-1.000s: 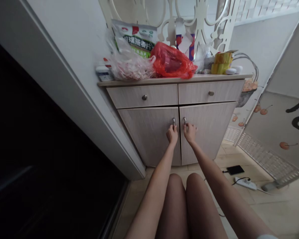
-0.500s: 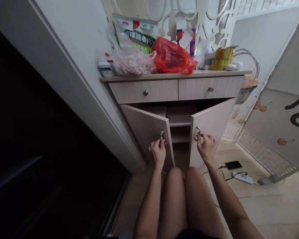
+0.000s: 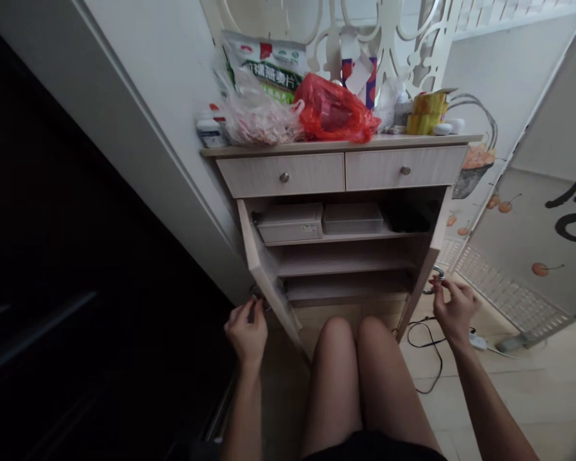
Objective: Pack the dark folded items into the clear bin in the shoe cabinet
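My left hand (image 3: 248, 330) pinches the metal handle (image 3: 255, 293) of the left cabinet door (image 3: 269, 282), which stands swung outward. On the other side, my right hand (image 3: 456, 307) has its fingers closed on the curved handle (image 3: 438, 274) of the right cabinet door (image 3: 427, 262), also swung wide. Between the doors the cabinet's inside shows. A light storage box (image 3: 290, 223) and a lidded clear box (image 3: 352, 219) sit on its top shelf, with something dark (image 3: 406, 216) at the right. The lower shelf (image 3: 345, 259) looks bare.
Above the doors are two drawers (image 3: 288, 178) with round knobs. The cabinet top carries a red plastic bag (image 3: 336, 112), an oatmeal bag (image 3: 273, 64) and yellow tape rolls (image 3: 425, 115). A black cable (image 3: 436, 358) and power strip (image 3: 479, 340) lie on the floor at right.
Both doors have swung much wider. My left hand has moved left and my right hand right, each with its handle, and the shelves and boxes inside now show.
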A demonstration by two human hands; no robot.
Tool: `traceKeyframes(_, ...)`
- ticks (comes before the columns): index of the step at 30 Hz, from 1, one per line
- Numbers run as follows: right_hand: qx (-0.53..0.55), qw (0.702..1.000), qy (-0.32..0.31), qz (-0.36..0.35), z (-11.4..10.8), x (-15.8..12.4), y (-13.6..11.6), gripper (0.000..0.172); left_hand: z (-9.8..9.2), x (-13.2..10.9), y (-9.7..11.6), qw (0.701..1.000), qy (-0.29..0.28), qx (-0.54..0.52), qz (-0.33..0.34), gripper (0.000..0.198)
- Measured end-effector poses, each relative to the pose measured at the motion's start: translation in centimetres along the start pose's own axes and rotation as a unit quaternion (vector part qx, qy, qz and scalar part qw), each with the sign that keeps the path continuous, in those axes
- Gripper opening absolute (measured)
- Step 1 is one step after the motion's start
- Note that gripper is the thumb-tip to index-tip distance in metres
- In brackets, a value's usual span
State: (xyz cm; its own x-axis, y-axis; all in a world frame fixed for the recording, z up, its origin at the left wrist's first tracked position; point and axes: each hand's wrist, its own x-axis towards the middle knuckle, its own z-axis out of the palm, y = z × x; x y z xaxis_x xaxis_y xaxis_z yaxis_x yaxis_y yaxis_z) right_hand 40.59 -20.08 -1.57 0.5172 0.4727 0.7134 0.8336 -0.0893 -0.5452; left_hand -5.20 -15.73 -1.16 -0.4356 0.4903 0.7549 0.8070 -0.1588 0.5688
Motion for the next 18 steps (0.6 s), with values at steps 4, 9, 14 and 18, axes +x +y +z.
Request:
traceKeyframes(4, -0.022, 0.999, 0.046, 0.018, -1.7, 0.1, 4.2, 0.047, -2.5, 1.4, -3.4, 0.999, 0.024, 0.027, -0.025, 0.025)
traceKeyframes(9, -0.088, 0.988, 0.101, 0.079, -3.6, 1.6, 10.4, 0.034, -5.0, 3.3, -6.4, 0.993, 0.024, 0.056, -0.106, 0.02)
traceKeyframes(14, -0.115, 0.979, 0.088, 0.145, -6.1, 4.7, 14.3, 0.02, -7.0, 5.4, -7.8, 0.974, 0.008, 0.082, -0.212, 0.013)
traceKeyframes(18, -0.125, 0.983, 0.042, 0.126, -8.3, 6.5, 16.6, 0.031, -7.9, 7.0, -6.3, 0.946, 0.012, 0.068, -0.316, 0.014)
